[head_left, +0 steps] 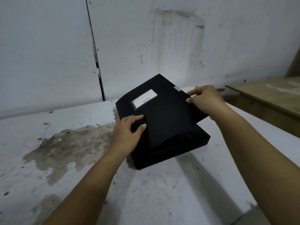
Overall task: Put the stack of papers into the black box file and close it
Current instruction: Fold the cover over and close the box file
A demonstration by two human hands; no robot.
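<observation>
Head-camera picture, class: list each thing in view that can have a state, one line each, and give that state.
Black plastic box file: flat on the white stained table, lid raised, not closed.
White label on lid: in its sleeve, text blurred.
Stack of papers: not visible.
Left hand: gripping the lid's near-left edge.
Right hand: pinching the lid's right edge.
Wooden table, right: bare.

bare table in front, wall close behind, wooden board right
</observation>
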